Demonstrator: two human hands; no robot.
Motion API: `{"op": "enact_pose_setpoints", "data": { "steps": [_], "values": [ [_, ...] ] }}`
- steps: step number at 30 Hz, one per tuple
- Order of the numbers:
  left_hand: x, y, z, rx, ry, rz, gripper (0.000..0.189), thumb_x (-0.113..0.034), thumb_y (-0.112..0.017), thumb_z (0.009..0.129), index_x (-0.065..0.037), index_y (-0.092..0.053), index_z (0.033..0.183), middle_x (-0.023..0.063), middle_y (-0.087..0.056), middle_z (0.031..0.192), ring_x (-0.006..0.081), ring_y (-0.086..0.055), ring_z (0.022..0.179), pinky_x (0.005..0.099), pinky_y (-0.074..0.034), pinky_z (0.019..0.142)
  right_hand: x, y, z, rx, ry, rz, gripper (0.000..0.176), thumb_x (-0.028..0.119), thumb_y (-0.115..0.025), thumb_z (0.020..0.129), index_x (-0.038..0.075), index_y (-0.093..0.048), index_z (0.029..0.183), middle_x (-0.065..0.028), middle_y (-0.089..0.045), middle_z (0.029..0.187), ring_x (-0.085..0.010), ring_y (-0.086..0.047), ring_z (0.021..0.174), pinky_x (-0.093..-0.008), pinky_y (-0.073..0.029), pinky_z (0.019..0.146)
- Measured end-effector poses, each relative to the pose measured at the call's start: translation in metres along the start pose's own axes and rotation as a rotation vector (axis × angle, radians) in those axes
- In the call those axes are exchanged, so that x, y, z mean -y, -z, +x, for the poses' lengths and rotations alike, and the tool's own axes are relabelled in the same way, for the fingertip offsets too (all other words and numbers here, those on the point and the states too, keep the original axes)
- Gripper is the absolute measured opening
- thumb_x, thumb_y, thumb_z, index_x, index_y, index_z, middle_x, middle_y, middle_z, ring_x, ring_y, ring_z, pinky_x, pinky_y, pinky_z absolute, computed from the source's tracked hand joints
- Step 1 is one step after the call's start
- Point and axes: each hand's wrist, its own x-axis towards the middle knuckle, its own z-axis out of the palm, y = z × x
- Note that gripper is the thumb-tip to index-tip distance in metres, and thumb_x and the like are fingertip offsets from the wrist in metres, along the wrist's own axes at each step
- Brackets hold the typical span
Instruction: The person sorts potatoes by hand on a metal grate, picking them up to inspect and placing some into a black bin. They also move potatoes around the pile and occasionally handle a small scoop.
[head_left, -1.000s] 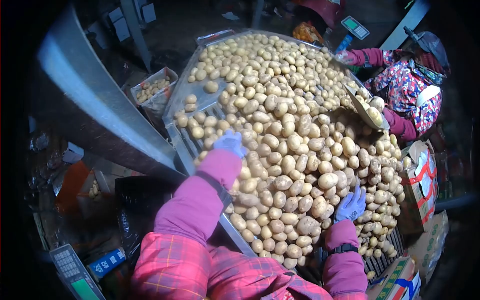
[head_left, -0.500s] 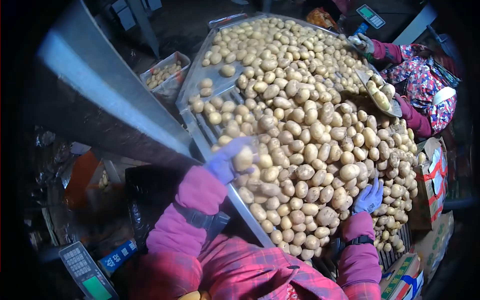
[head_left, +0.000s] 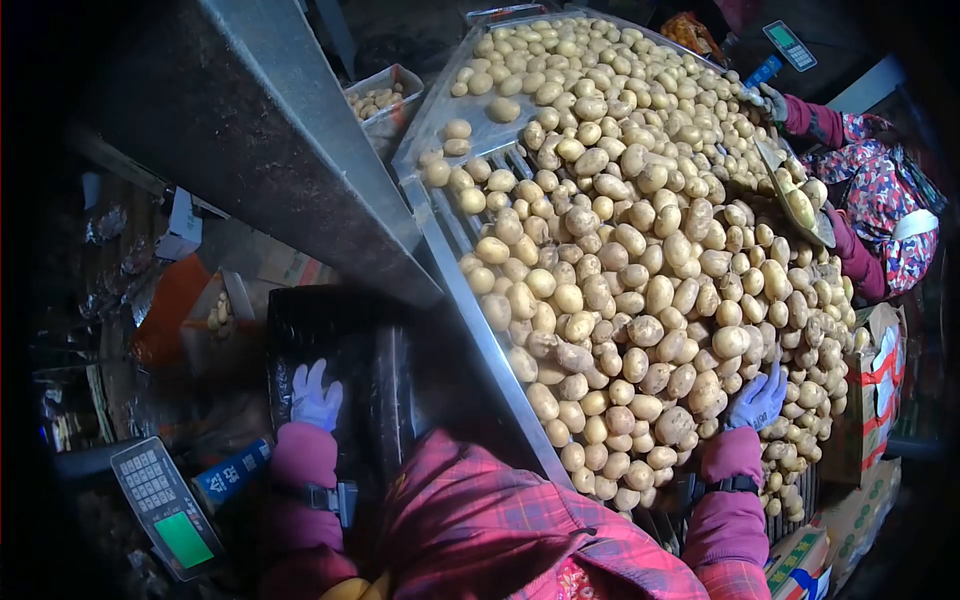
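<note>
A big heap of potatoes (head_left: pixel 620 270) covers the metal sorting table (head_left: pixel 465 290) in front of me. My left hand (head_left: pixel 316 398), in a lilac glove, is off the table to the left, above a box lined with black plastic (head_left: pixel 300 320). Its fingers are spread and no potato shows in it. My right hand (head_left: pixel 758 400), gloved alike, rests against the potatoes at the near right of the heap. Its fingers are stretched out on them, and nothing is gripped.
A metal beam (head_left: pixel 310 140) slants down at the left. Scales (head_left: pixel 165 510) stand at lower left. At the right edge a co-worker (head_left: pixel 880 210) holds a scoop (head_left: pixel 795 200) with potatoes. Cartons (head_left: pixel 875 390) stand at the right, and a white crate of potatoes (head_left: pixel 385 95) behind the beam.
My left hand has moved from the table's left edge down and left to the black-lined box, and the potato it held is gone from it. My right hand stays on the heap. The view has shifted.
</note>
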Motion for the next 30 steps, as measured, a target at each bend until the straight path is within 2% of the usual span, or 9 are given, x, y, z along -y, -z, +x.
{"op": "enact_pose_setpoints", "data": {
  "steps": [1,5,9,19,20,22,24,26,30],
  "values": [
    [-0.039,0.016,0.003,-0.149,-0.137,0.161,0.038,-0.022,-0.058,0.087,-0.009,-0.055,0.122,0.0197,-0.056,0.116,0.0353,-0.053,0.11,0.0429,-0.044,0.094,0.001,0.001,0.0,-0.011,0.0,-0.002,0.038,0.024,-0.044,0.096,0.008,-0.054,0.129,-0.0244,-0.054,0.125,-0.0396,-0.053,0.114,-0.0463,-0.042,0.095],
    [-0.172,0.016,0.028,0.135,-0.397,-0.451,0.044,-0.008,-0.062,0.081,-0.004,-0.054,0.124,0.0177,-0.051,0.125,0.0334,-0.055,0.109,0.0388,-0.044,0.095,0.01,0.009,0.003,-0.026,0.004,0.014,0.036,0.021,-0.046,0.095,0.005,-0.056,0.126,-0.0263,-0.055,0.122,-0.0415,-0.055,0.11,-0.0468,-0.044,0.092],
    [-0.294,0.005,0.048,0.041,-0.881,-0.114,0.063,-0.048,-0.063,0.08,-0.009,-0.052,0.129,0.0174,-0.049,0.13,0.0337,-0.051,0.114,0.0471,-0.038,0.097,0.005,0.007,0.003,-0.025,0.034,0.062,0.038,0.02,-0.044,0.096,0.0,-0.055,0.126,-0.0301,-0.052,0.124,-0.0441,-0.053,0.112,-0.0477,-0.042,0.094],
    [-0.337,-0.032,0.154,0.472,-0.437,0.256,0.084,-0.073,-0.051,0.077,-0.011,-0.05,0.133,0.022,-0.048,0.131,0.0334,-0.046,0.122,0.0497,-0.037,0.098,0.002,0.01,0.001,0.036,-0.002,0.143,0.036,0.016,-0.049,0.095,-0.002,-0.054,0.125,-0.0277,-0.052,0.127,-0.0425,-0.05,0.117,-0.0483,-0.039,0.097],
    [-0.323,-0.059,0.16,0.139,-0.499,0.278,0.059,-0.061,-0.056,0.083,-0.013,-0.061,0.117,0.0167,-0.055,0.119,0.0279,-0.055,0.108,0.0468,-0.041,0.093,0.005,0.012,0.002,0.033,-0.015,0.142,0.035,0.016,-0.05,0.095,-0.001,-0.054,0.126,-0.0259,-0.052,0.128,-0.0405,-0.05,0.118,-0.0473,-0.039,0.098],
    [-0.33,-0.057,0.165,0.315,-0.043,-0.398,0.052,-0.053,-0.058,0.087,-0.012,-0.06,0.118,0.0149,-0.055,0.119,0.0238,-0.054,0.107,0.0427,-0.042,0.092,0.001,0.011,0.0,0.029,-0.012,0.143,0.035,0.015,-0.05,0.095,0.001,-0.054,0.127,-0.0242,-0.052,0.129,-0.0384,-0.05,0.12,-0.0464,-0.039,0.1],
    [-0.33,-0.054,0.166,0.268,0.139,-0.933,0.046,-0.046,-0.058,0.09,-0.011,-0.059,0.121,0.0131,-0.055,0.119,0.021,-0.054,0.106,0.039,-0.044,0.09,0.003,0.012,0.002,0.031,-0.015,0.155,0.036,0.016,-0.049,0.094,-0.002,-0.054,0.125,-0.0276,-0.05,0.13,-0.0419,-0.049,0.119,-0.0488,-0.038,0.099],
    [-0.313,-0.05,0.154,0.001,0.013,-1.325,0.043,-0.039,-0.057,0.093,-0.01,-0.056,0.124,0.0113,-0.054,0.119,0.0192,-0.054,0.104,0.0357,-0.046,0.087,0.003,0.012,0.0,0.024,-0.006,0.143,0.036,0.016,-0.049,0.094,-0.002,-0.054,0.125,-0.0272,-0.051,0.129,-0.0416,-0.05,0.118,-0.0486,-0.038,0.098],
    [-0.268,-0.058,0.146,0.17,-0.057,-0.906,0.045,-0.027,-0.051,0.094,-0.01,-0.047,0.135,0.0139,-0.049,0.131,0.0245,-0.052,0.112,0.0379,-0.044,0.094,0.004,0.01,0.001,0.011,-0.001,0.147,0.036,0.016,-0.049,0.094,-0.001,-0.055,0.125,-0.0267,-0.051,0.128,-0.0415,-0.05,0.117,-0.0485,-0.039,0.097]
  ]
}}
